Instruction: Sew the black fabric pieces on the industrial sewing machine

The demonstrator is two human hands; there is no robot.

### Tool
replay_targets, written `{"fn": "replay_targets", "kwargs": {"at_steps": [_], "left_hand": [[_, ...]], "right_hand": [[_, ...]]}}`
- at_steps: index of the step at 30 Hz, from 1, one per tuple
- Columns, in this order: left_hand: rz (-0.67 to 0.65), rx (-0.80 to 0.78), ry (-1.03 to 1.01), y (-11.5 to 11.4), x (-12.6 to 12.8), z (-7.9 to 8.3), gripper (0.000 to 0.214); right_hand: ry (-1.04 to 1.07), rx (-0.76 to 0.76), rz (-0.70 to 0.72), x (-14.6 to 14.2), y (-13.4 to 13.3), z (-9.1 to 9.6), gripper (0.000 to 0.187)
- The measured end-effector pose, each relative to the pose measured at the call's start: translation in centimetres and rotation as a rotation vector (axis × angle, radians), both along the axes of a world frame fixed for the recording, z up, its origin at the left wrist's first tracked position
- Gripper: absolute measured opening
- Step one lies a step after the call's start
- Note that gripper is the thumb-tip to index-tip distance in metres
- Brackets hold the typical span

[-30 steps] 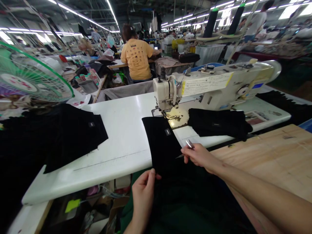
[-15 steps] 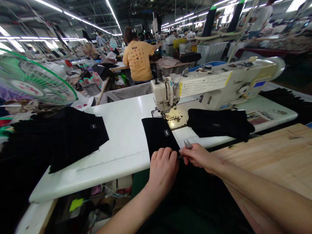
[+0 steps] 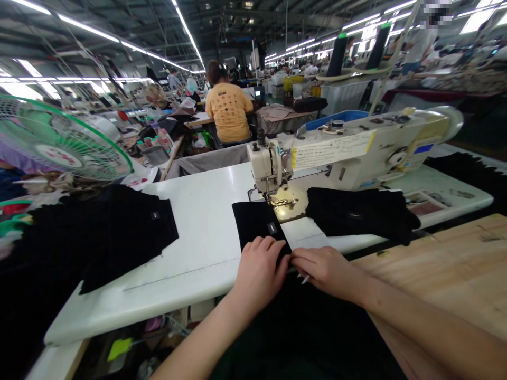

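While sewing machine (image 3: 344,148) stands beyond black cloth (image 3: 255,219), left fingers (image 3: 257,244), curled, apparently pinch cloth; right fingers (image 3: 304,254), folded, hold metal tool (image 3: 305,279).

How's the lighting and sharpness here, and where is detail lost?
In the head view, ceiling lights burn white; a warm glow falls on the sewing machine near its needle; the black cloth under the left hand loses folds to darkness; writing on the paper strip is illegible.

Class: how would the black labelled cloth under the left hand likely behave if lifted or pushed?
The black labelled cloth would probably flop, being a soft-looking sheet lying flat. It is likely light for its size, as it appears thin. Pushed, it might slide easily, because the white tabletop beneath looks smooth and glossy.
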State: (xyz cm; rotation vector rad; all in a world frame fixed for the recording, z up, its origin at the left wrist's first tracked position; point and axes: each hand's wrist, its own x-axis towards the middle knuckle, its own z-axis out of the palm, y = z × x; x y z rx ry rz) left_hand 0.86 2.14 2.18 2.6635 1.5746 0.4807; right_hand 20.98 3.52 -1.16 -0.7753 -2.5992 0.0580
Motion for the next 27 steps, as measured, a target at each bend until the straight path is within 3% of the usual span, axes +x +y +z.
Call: {"fn": "replay_targets", "kwargs": {"at_steps": [3, 9, 18, 27], "left_hand": [[-0.036, 0.037, 0.072, 1.6, -0.5, -0.1, 0.036], [-0.072, 0.020, 0.146, 3.0, -1.2, -1.1, 0.034], [-0.091, 0.032, 0.138, 6.7, -2.1, -0.9, 0.031], [-0.098, 0.024, 0.162, 9.8, -3.1, -0.7, 0.033]], "right_hand": [[-0.006, 0.026, 0.027, -0.2, 0.0, -0.1, 0.016], [0.031, 0.005, 0.037, -0.5, 0.4, -0.2, 0.018], [0.022, -0.083, -0.002, -1.1, 4.0, -0.4, 0.013], [0.027, -0.072, -0.037, -1.9, 6.8, 0.0, 0.013]]}}
